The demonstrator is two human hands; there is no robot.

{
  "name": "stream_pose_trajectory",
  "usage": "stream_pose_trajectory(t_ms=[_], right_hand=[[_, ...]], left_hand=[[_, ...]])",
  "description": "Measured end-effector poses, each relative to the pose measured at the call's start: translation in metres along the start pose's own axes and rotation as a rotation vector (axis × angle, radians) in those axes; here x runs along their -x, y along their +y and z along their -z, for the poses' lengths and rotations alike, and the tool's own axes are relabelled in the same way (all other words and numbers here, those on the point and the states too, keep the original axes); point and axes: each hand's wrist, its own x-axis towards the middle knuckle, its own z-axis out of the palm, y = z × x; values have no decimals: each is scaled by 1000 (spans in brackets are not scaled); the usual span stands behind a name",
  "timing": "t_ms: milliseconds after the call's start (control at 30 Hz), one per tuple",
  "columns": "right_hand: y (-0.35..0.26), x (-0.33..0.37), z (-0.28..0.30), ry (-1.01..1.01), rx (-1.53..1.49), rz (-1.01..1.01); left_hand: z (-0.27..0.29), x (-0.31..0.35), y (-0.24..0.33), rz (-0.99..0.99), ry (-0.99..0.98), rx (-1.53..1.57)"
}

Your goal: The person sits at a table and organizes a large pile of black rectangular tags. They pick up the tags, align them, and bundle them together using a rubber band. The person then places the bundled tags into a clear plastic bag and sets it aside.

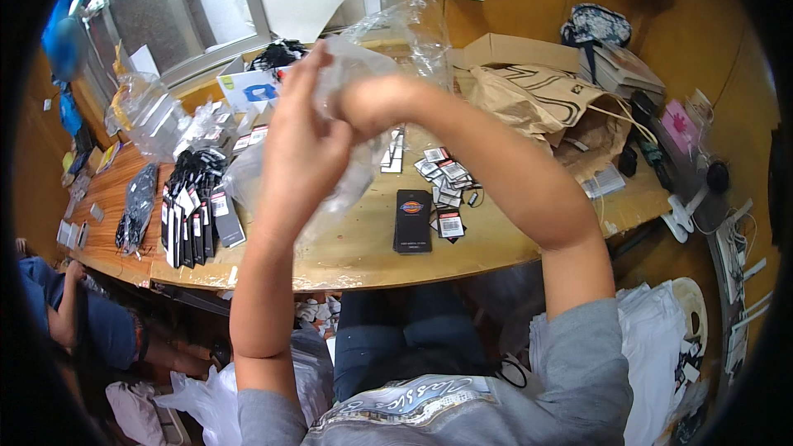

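Note:
Both my hands are raised over the table, close together around a clear plastic bag (pixel 355 58). My left hand (pixel 306 136) is closed on the film, its fingers pointing up. My right hand (pixel 380 103) bends in from the right against the bag; it is blurred and its fingers are hidden. Below them, a stack of black hang tags (pixel 413 221) lies near the table edge. Beside it is a loose pile of small white-and-red labels (pixel 446 173). More black tags with strings (pixel 194 211) stand bunched at the left, next to a bagged dark bundle (pixel 139 206).
An open brown paper bag (pixel 553 107) and a cardboard box (pixel 520 51) are at the back right. Crumpled clear plastic (pixel 157 120) lies at the back left. Another person (pixel 70 306) is at the lower left. A white fabric pile (pixel 652 347) is at the lower right.

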Motion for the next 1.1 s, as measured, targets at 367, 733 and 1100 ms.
stream_pose_trajectory(t_ms=[367, 733, 1100], right_hand=[[49, 77, 29, 762, -494, 92], [362, 127, -42, 1137, 28, -781], [72, -56, 23, 1236, 160, -112]], left_hand=[[28, -64, 6, 203, -208, 699], [225, 3, -275, 490, 121, -567], [181, -17, -317, 572, -241, -1126]])
